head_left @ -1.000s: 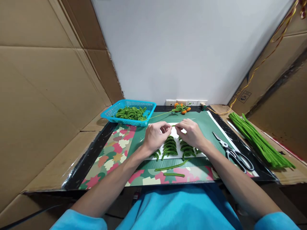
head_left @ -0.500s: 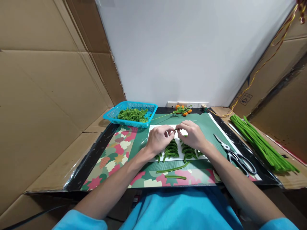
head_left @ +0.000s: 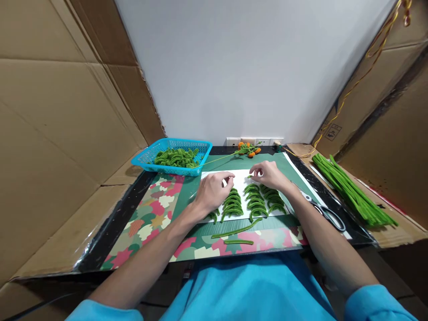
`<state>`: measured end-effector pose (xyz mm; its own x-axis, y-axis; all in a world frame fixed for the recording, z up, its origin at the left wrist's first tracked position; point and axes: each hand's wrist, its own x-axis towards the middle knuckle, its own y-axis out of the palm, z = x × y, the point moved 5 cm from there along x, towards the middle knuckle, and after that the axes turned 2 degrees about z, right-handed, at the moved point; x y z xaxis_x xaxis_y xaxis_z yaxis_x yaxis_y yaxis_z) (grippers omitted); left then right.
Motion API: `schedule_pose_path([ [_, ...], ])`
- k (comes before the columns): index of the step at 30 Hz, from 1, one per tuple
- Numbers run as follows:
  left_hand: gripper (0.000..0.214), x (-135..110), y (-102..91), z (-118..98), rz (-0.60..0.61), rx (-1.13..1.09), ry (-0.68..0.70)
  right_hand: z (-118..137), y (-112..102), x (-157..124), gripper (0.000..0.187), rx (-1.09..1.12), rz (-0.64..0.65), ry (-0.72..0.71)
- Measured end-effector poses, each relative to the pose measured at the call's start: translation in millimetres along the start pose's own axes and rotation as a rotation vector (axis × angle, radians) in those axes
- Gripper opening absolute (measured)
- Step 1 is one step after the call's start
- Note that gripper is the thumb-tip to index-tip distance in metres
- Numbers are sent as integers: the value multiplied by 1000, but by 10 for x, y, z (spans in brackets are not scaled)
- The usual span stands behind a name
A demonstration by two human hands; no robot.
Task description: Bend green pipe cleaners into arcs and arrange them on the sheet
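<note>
My right hand [head_left: 267,174] is over the far part of a white sheet [head_left: 240,180], pinching the end of a short green chenille stem [head_left: 249,177]. To its left, my left hand [head_left: 213,191] is closed, thumb and index tips together, with nothing visible between them. Bent green stems lie on the sheet in stacked rows, among them a left row [head_left: 233,205] and a middle row [head_left: 255,200]. Part of the leftmost row is hidden by my left hand. In front of the sheet lie a longer green stem [head_left: 236,230] and a short straight one [head_left: 238,242].
A blue basket [head_left: 140,163] of looped green stems stands at the back left. Orange flowers on a stem [head_left: 249,150] lie behind the sheet. Scissors [head_left: 329,217], partly behind my right forearm, and a bundle of long green stems [head_left: 354,191] are on the right. Cardboard walls flank the table.
My hands have moved apart from a shared pinch on a small green stem. The right one keeps a green piece; the left has drawn away. The view has shifted slightly.
</note>
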<state>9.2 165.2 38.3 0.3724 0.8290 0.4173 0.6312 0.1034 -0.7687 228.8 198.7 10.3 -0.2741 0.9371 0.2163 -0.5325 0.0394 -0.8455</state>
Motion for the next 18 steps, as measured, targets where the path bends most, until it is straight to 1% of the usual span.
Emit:
schedule_pose_path([
  [2, 22, 5, -22, -9, 0, 8, 0, 21, 44, 2, 15, -18, 29, -2],
  [6, 22, 8, -76, -25, -27, 12, -6, 35, 92, 2, 9, -49, 57, 6],
  [9, 23, 5, -78, -37, -20, 28, 9, 11, 99, 2, 10, -40, 76, 7],
  [13, 25, -6, -44, -44, 3, 39, 43, -2, 92, 5, 15, -26, 110, -3],
  [18, 24, -13, -26, -22, 4, 25, 41, 59, 85, -7, 27, -25, 157, -42],
])
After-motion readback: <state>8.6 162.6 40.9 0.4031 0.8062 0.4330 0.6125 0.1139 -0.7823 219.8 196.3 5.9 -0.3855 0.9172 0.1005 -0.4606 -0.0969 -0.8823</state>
